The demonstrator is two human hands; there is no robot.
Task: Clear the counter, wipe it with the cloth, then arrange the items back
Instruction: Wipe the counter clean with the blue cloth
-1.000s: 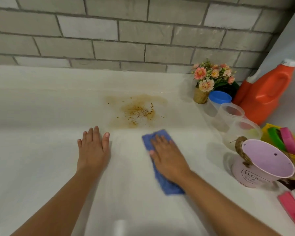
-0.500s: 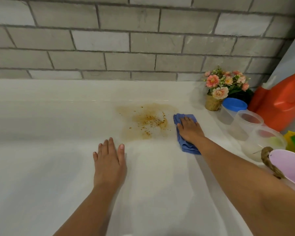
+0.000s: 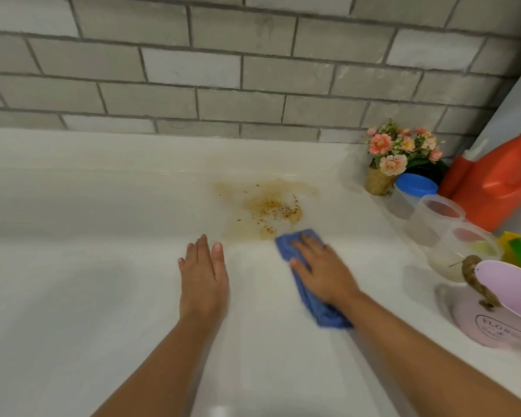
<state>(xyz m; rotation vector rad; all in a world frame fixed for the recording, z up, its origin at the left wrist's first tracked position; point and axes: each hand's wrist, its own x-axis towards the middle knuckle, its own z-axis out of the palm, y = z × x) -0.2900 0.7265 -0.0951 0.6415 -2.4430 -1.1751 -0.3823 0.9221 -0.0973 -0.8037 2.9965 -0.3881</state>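
- On the white counter (image 3: 73,266), near centre: right hand (image 3: 322,272) lies flat on a blue cloth (image 3: 328,316), fingers straight and spread, pressing it to the surface; nothing pinched.
- Cloth is bunched lengthwise under the palm. Its far end touches the near edge of a brown stain (image 3: 268,209); its near end shows beside the wrist.
- Left hand (image 3: 203,275) rests palm-down on bare counter just left of the cloth, fingers straight and together, holding nothing. Hands are apart.
- Stain: tan smear with darker orange-brown specks, just beyond both hands.
- Far right, in a row along the counter edge: small flower pot (image 3: 394,158) with pink blooms, blue-lidded container (image 3: 415,183), two clear tubs (image 3: 436,218), pink bucket (image 3: 500,311) with rope handle.
- Orange detergent jug (image 3: 500,182) stands behind the tubs.
- Grey brick-pattern tile wall (image 3: 253,73) backs the counter.
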